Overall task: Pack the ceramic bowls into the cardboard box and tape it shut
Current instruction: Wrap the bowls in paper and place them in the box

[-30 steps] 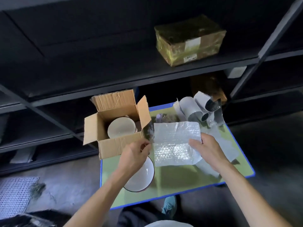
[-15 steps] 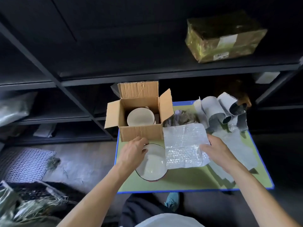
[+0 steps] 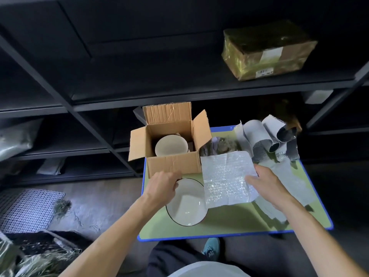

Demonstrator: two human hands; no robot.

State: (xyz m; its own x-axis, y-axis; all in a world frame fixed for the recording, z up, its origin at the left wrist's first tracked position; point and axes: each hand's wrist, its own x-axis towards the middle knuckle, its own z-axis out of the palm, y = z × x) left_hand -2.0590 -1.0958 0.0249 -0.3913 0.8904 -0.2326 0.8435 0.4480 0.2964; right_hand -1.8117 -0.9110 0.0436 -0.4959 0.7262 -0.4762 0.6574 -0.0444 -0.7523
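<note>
Your left hand (image 3: 162, 185) has its fingers curled over the far edge of a round white ceramic bowl with a thin dark rim (image 3: 186, 206), so it grips that rim. How your thumb sits is hidden behind the hand. The bowl rests upright on the pale green board with a blue border (image 3: 229, 222), just in front of the open brown cardboard box (image 3: 173, 164).

The box stands at the board's far left corner with its flaps spread. A second pale ceramic bowl (image 3: 171, 145) is inside it and seems tipped towards you, though the shadow in there makes that hard to confirm.

Your right hand (image 3: 263, 184) pinches the right edge of a clear square sheet of bubble wrap (image 3: 225, 176), thumb on top. The sheet lies beside the box, and its near left corner overlaps the right side of the bowl you hold.

Behind the sheet, curled grey-white paper rolls (image 3: 265, 134) lie at the board's far right. A parcel wrapped in glossy yellowish film (image 3: 267, 50) sits on the black metal shelving (image 3: 179, 90) above.
</note>
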